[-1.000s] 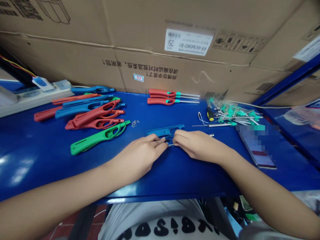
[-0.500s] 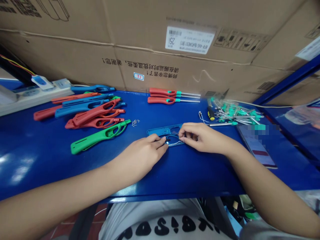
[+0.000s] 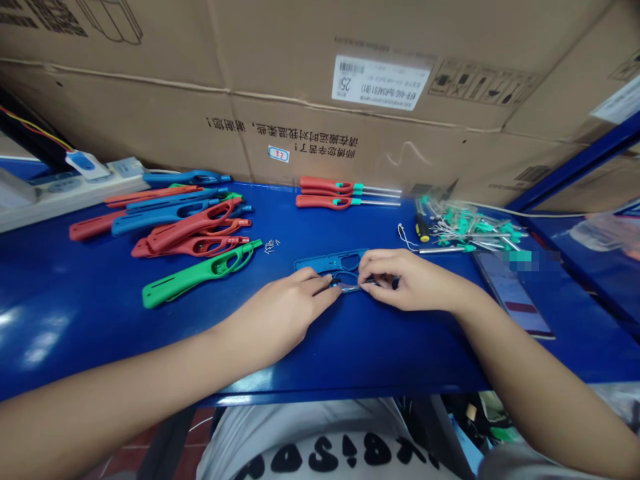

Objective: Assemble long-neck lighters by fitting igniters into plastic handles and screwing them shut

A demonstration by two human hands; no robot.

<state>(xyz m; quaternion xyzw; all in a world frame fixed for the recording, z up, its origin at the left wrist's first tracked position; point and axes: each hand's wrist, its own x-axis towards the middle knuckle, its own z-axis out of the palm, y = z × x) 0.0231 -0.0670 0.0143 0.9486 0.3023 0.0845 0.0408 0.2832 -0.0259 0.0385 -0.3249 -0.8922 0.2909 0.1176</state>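
A blue half of a lighter casing lies on the table before me, its far end partly under my right hand. Close in front of it is a second blue lighter casing half, with a white wire along its near side. My left hand is closed on the left part of this nearer half and covers its handle. At the other end, my right hand pinches the white wire, fingers curled over the casing; its fingertips are partly hidden.
Red, blue and green lighter casings lie piled at left, with small screws beside them. Two red lighters lie against the cardboard box. At right are metal tubes with teal parts, a screwdriver and a phone.
My right hand has shifted slightly right and down, its fingers now nearer the casing's near edge. The left hand stays where it was. The nearer casing half looks slightly tilted.
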